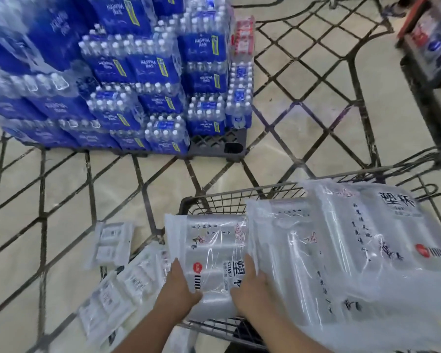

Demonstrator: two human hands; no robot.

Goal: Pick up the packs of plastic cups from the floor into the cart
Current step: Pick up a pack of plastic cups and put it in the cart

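Observation:
A clear pack of plastic cups [211, 258] with black lettering and a red label lies at the left end of the wire cart [234, 196]. My left hand [178, 286] holds its left edge and my right hand [252, 286] presses on its right side. Two more cup packs [354, 250] lie stacked in the cart to the right, partly over my right hand. Several white and clear packs [117, 281] lie on the floor left of the cart, near my left forearm.
A tall stack of blue bottled-water cases [138, 72] stands on a dark pallet [219, 146] ahead on the left. A shelf end [430, 47] with goods rises at the upper right. The floor is beige tile with a dark diamond pattern.

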